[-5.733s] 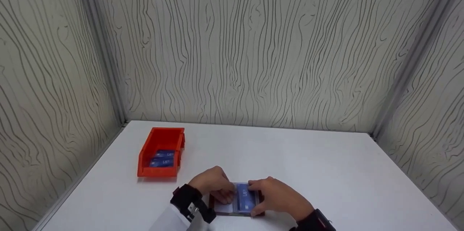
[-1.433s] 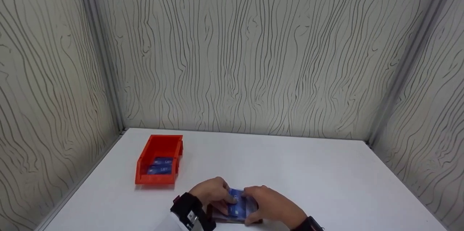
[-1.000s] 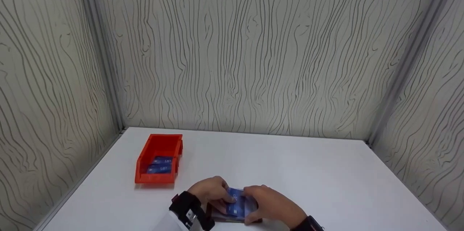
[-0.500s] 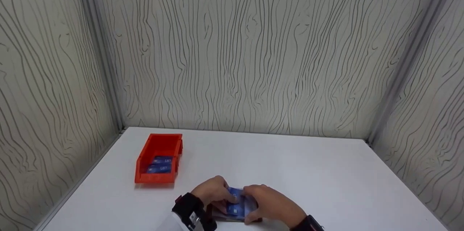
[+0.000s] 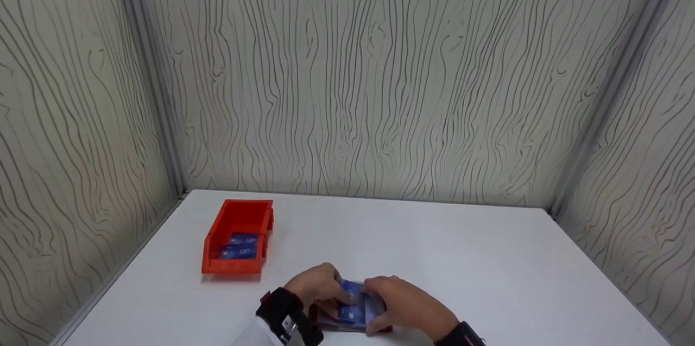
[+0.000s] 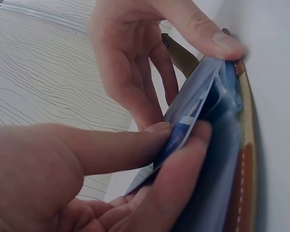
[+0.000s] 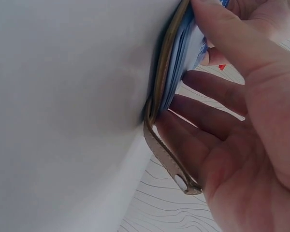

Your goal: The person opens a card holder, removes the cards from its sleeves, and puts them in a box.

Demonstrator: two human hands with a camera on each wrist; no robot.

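Note:
A brown leather card holder [image 5: 373, 309] with clear plastic sleeves lies opened on the white table. My left hand [image 5: 320, 287] pinches a blue card [image 5: 352, 313] between thumb and fingers at the holder's middle. The left wrist view has that card [image 6: 178, 135] against a clear sleeve, fingertips right at the sleeve's edge; part of it is covered by the thumb. With thumb near and fingers far, my right hand [image 5: 412, 305] grips the right side of the holder. A snap strap [image 7: 166, 157] sticks out from the holder beneath the right fingers.
Further back on the left stands a red open-front bin [image 5: 233, 266], with blue cards [image 5: 239, 251] lying in it. Wood-grain panels [image 5: 347, 74] enclose the white table [image 5: 461, 253] at the back and both sides.
Earlier the left fingers lay on the left page while a blue card showed in the right one. Now they pinch a card at the middle. Over the last second, hardly any movement shows.

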